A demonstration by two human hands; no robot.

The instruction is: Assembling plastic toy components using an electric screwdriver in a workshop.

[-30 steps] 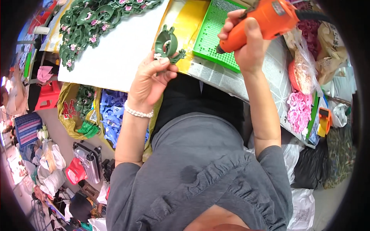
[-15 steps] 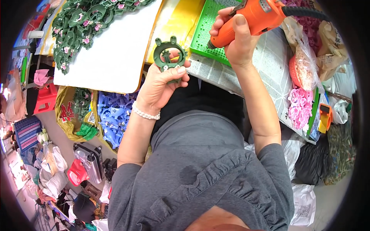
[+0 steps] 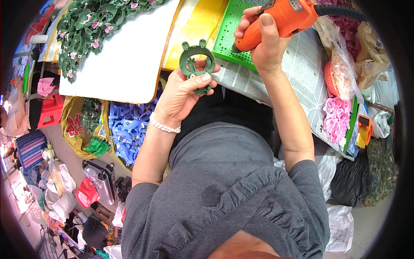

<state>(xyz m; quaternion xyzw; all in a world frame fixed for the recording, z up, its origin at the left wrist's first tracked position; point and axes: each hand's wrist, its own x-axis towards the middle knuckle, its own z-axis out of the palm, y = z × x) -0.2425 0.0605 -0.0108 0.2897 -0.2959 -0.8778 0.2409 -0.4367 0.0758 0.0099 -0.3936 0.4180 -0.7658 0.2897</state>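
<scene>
My left hand point(image 3: 179, 96) is closed on a dark green plastic toy part point(image 3: 188, 54), gripping its lower end between thumb and fingers. This part is a round open frame with two small ear-like knobs on top, held upright near the table edge. My right hand point(image 3: 268, 48) wraps around an orange corded electric screwdriver point(image 3: 290, 18). Its black nose points down and left over a bright green perforated tray point(image 3: 225, 34), apart from the toy part. Whether a bit sticks out of the nose cannot be made out.
At the upper left, a white board point(image 3: 116, 64) carries a heap of green parts with pink pieces point(image 3: 92, 32). Below it stand blue parts point(image 3: 127, 129) and a yellow bag point(image 3: 71, 144). Pink parts point(image 3: 336, 118) and a red basket point(image 3: 332, 80) sit at right. The black cable point(image 3: 340, 11) runs right.
The toy part has turned in my left hand, showing its frame from another angle, and has shifted slightly right. My right hand and the screwdriver have barely moved.
</scene>
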